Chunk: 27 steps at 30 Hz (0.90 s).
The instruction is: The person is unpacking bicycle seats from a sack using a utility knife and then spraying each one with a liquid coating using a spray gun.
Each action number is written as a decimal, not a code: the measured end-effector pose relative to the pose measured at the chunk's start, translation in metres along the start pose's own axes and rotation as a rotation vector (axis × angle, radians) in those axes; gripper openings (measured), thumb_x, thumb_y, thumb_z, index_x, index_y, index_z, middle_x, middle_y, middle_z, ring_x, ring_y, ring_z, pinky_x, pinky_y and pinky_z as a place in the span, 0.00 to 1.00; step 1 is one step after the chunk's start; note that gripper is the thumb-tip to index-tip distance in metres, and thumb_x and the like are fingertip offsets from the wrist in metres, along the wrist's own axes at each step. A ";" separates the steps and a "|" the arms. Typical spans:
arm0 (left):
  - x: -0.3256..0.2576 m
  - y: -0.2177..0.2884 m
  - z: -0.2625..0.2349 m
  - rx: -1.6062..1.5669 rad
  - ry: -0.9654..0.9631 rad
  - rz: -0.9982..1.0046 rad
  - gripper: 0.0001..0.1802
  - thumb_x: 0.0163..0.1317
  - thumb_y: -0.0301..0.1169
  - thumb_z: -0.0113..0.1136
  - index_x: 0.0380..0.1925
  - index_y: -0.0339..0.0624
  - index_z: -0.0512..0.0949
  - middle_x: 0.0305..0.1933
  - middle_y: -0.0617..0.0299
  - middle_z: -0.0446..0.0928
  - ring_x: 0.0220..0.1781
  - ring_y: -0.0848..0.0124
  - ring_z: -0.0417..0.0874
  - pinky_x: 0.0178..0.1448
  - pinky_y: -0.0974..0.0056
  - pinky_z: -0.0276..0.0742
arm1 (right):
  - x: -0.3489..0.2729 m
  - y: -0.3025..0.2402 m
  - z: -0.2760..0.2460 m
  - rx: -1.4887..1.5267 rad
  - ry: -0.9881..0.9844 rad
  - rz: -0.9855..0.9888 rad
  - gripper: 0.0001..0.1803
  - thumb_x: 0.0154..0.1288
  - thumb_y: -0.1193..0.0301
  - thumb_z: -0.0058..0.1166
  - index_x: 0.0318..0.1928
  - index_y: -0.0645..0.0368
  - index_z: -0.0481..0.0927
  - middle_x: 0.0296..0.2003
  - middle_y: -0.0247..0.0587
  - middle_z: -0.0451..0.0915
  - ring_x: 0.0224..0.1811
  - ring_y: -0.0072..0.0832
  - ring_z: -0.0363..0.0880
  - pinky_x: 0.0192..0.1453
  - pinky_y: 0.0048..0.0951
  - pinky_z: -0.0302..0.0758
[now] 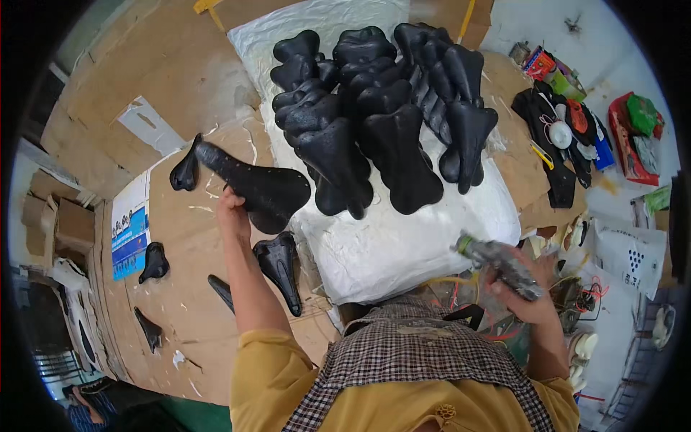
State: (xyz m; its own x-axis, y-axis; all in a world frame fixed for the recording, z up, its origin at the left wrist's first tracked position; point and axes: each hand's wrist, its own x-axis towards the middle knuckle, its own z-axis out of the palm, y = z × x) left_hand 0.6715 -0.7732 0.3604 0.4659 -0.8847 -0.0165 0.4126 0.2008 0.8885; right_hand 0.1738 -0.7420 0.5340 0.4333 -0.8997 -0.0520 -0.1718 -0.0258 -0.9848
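Observation:
My left hand [233,207] grips a black bicycle saddle [268,183] by its near edge and holds it up over the left side of the cardboard-covered table. Its long nose points to the upper left. In my right hand [534,304] is a dark grey power tool [504,263] with a green tip. Motion blurs it, so its exact kind is unclear. That tip hovers by the right edge of a white-covered pad [389,252]. On the pad, several black saddles [407,160] lie overlapping in rows, beyond my hands.
More black saddle parts [279,268] lie scattered across the cardboard [194,288] at left, near a blue printed sheet [129,241]. Dark cloth and small tools [558,137] are at far right, beside a red bag [633,137]. Another person [93,407] is at lower left.

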 end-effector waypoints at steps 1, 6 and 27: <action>0.018 -0.010 -0.004 -0.049 -0.050 -0.102 0.30 0.38 0.26 0.47 0.48 0.34 0.70 0.49 0.57 0.74 0.51 0.61 0.73 0.60 0.60 0.64 | -0.003 0.014 -0.002 -0.138 -0.057 -0.050 0.28 0.54 0.74 0.59 0.56 0.65 0.66 0.34 0.36 0.76 0.34 0.19 0.73 0.38 0.22 0.72; 0.069 -0.057 0.061 -0.044 -0.111 -0.241 0.23 0.39 0.23 0.46 0.41 0.39 0.75 0.41 0.63 0.77 0.45 0.67 0.73 0.54 0.67 0.63 | 0.004 0.020 -0.003 -0.138 -0.032 0.135 0.26 0.56 0.74 0.57 0.55 0.65 0.68 0.36 0.37 0.76 0.36 0.19 0.73 0.42 0.23 0.71; -0.054 -0.009 -0.171 0.416 1.386 0.302 0.23 0.44 0.17 0.56 0.45 0.27 0.68 0.44 0.50 0.73 0.44 0.61 0.76 0.49 0.60 0.73 | 0.086 0.075 0.068 -0.067 -0.262 0.249 0.30 0.55 0.74 0.58 0.58 0.65 0.63 0.35 0.30 0.74 0.36 0.16 0.70 0.42 0.20 0.69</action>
State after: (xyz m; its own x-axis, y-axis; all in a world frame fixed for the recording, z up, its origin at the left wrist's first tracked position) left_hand 0.7763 -0.6549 0.2743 0.9493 0.3140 -0.0136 0.0290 -0.0444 0.9986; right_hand 0.2587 -0.7921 0.4448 0.5814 -0.7401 -0.3380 -0.3543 0.1436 -0.9240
